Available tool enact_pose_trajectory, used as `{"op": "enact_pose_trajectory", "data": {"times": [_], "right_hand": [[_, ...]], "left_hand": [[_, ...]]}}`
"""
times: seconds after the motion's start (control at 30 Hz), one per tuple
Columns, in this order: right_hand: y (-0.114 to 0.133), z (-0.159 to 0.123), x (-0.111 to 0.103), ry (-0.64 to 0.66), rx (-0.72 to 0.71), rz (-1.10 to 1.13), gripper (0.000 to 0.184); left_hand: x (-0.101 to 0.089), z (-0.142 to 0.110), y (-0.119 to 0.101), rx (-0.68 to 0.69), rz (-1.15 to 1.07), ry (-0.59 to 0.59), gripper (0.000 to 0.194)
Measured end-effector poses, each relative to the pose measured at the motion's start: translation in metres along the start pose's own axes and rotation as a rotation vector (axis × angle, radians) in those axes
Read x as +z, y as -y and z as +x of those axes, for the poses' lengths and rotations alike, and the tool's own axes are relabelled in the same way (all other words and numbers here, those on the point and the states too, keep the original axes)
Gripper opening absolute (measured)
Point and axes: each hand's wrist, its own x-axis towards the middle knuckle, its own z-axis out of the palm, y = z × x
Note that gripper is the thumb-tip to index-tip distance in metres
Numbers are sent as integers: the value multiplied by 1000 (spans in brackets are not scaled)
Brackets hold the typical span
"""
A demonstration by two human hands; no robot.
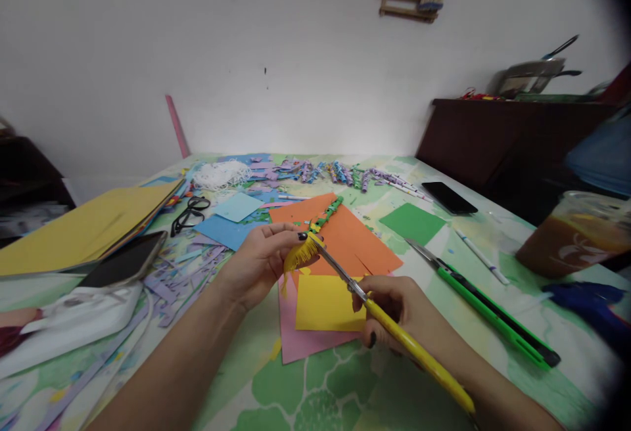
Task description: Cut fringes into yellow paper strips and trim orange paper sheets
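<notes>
My left hand (266, 257) pinches a fringed yellow paper strip (300, 253) between thumb and fingers, its thin cut ends hanging down. A green curled paper piece (329, 213) shows just beyond the fingertips; whether it joins the strip I cannot tell. In my right hand (394, 309) is a pair of scissors (409, 342) with long yellow handles, the metal blades pointing at the strip and touching or nearly touching it. Under the hands lie an orange sheet (350, 240), a yellow paper rectangle (328, 303) and a pink sheet (296, 345).
A green box cutter (493, 313), green paper square (413, 222), marker (482, 257), phone (449, 198) and drink cup (572, 234) are on the right. Eyeglasses (190, 214), another phone (125, 260), yellow folders (93, 221) and paper scraps lie left. Curled paper pieces (340, 173) line the back.
</notes>
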Motion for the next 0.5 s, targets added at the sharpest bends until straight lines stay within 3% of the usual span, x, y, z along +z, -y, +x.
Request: {"op": "enact_pose_trajectory", "data": {"times": [0.5], "right_hand": [[-2,0,-1,-24,0,-26,18]], "left_hand": [[-2,0,1,-5,-19,-2,13]]}}
